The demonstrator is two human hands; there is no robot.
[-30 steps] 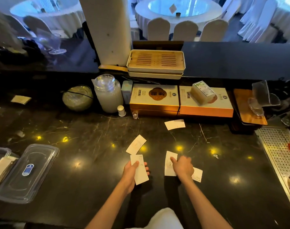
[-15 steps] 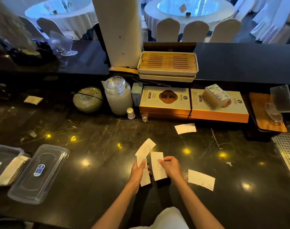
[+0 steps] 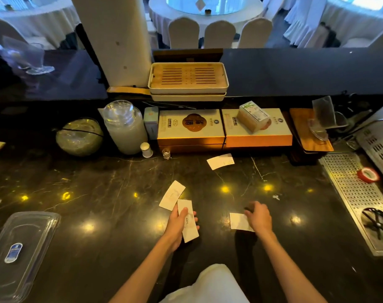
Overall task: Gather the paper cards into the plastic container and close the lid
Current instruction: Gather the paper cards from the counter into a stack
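My left hand (image 3: 179, 224) grips a small stack of white paper cards (image 3: 189, 226) just above the dark marble counter. Touching the stack's far end, a loose card (image 3: 172, 195) lies flat. My right hand (image 3: 257, 217) rests with bent fingers on another white card (image 3: 238, 221) lying to the right. A further card (image 3: 220, 161) sits farther back, near the gift boxes. The clear plastic lid (image 3: 20, 252) with a blue sticker lies upside down at the near left; the container itself is out of frame.
Two orange gift boxes (image 3: 191, 130) with a small packet on top, a large glass jar (image 3: 125, 125), a round bowl (image 3: 79, 136) and a small shot glass (image 3: 166, 154) line the back. A perforated metal drain tray (image 3: 352, 193) holding red tape is at the right.
My right hand passed its card to the stack in my left hand, then moved right onto the card lying there. The view shifted right, so the container left the frame.
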